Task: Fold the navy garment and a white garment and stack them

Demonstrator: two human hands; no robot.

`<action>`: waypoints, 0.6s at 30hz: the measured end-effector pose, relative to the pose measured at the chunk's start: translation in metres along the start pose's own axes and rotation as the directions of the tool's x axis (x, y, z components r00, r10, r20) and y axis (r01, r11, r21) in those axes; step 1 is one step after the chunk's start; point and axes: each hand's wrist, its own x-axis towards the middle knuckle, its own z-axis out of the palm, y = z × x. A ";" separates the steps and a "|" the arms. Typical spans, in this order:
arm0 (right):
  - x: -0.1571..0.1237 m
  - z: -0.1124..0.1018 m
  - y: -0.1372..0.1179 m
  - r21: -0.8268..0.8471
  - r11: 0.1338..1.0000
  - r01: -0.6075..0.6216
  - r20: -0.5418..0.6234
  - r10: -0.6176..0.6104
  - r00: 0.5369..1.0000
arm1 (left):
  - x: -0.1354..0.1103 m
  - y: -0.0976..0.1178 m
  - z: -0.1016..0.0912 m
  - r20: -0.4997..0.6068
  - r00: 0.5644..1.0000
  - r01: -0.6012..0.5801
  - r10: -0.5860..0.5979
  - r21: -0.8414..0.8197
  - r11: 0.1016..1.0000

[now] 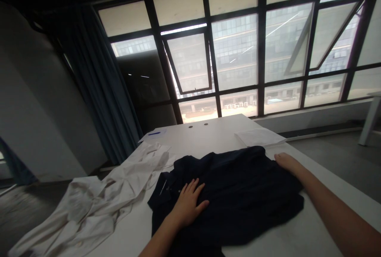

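A dark navy collared shirt [235,197] lies spread on a white table [297,225], its placket and collar toward the left. My left hand [189,203] rests flat on the shirt with its fingers apart, holding nothing. My right hand [285,163] lies at the shirt's far right edge, with its fingertips on or beside the fabric. Whether those fingers grip the cloth is hidden. A crumpled white shirt [98,205] sprawls to the left, hanging over the table's left edge.
A folded white cloth [260,137] lies at the far side of the table. Sheets of paper with a blue pen [154,133] lie at its far left. Beyond stand a large window [235,50], a dark blue curtain [98,82] and a white furniture leg [370,120].
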 end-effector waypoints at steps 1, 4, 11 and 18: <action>0.000 0.002 0.000 0.004 1.000 -0.018 -0.001 0.018 1.000 | 0.000 0.001 0.000 0.000 1.000 -0.001 0.001 -0.004 1.000; 0.000 0.005 -0.001 0.005 0.998 -0.067 0.002 0.067 0.998 | -0.001 0.002 -0.002 0.003 1.000 0.000 0.000 -0.006 1.000; -0.003 -0.014 -0.005 -0.009 0.998 -0.056 0.021 0.056 0.998 | 0.000 0.001 0.000 0.010 1.000 0.001 -0.001 0.004 1.000; -0.021 -0.012 -0.018 -0.007 0.999 -0.043 0.134 0.043 0.990 | -0.001 0.003 -0.002 0.030 1.000 -0.009 0.008 0.022 1.000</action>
